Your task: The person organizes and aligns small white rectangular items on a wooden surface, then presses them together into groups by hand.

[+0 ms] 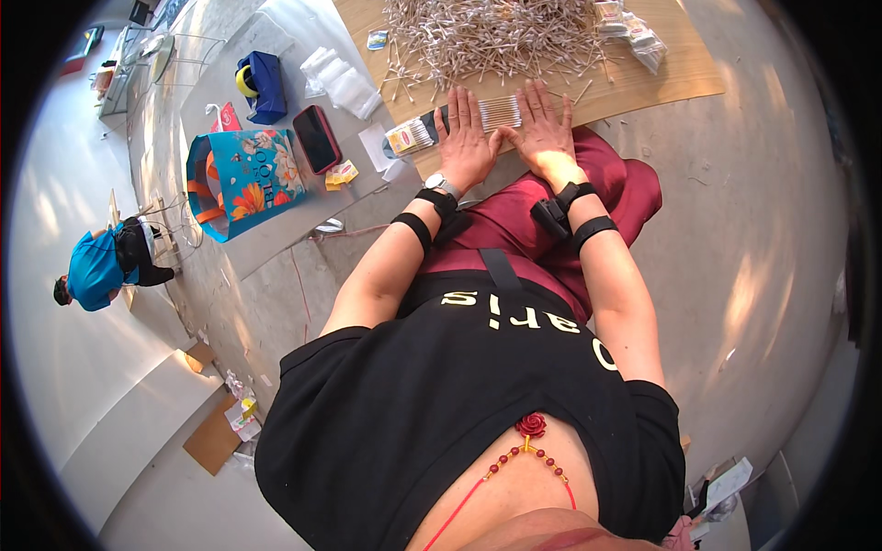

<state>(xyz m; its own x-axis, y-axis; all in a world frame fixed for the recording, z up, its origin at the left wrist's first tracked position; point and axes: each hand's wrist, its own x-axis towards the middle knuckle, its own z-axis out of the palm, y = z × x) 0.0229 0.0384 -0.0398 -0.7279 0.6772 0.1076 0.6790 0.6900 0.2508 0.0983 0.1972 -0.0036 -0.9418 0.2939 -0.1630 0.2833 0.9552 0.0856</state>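
Note:
Both of my hands lie flat at the near edge of the wooden table (684, 78), fingers stretched forward. Between my left hand (467, 138) and my right hand (542, 138) is a neat row of cotton swabs (500, 112), lying side by side. My thumbs meet just below this row, and my hands flank it without gripping. Left of my left hand, a small clear packet of cotton swabs with a yellow label (409, 138) lies on a dark strip. Beyond my fingertips spreads a large loose heap of cotton swabs (491, 41).
Filled swab packets (634, 37) lie at the far right. On the left surface are a blue tape dispenser (265, 87), clear plastic bags (340, 81), a phone (317, 140), yellow labels (341, 174) and a floral blue bag (248, 179). A person in blue (96, 269) is farther left.

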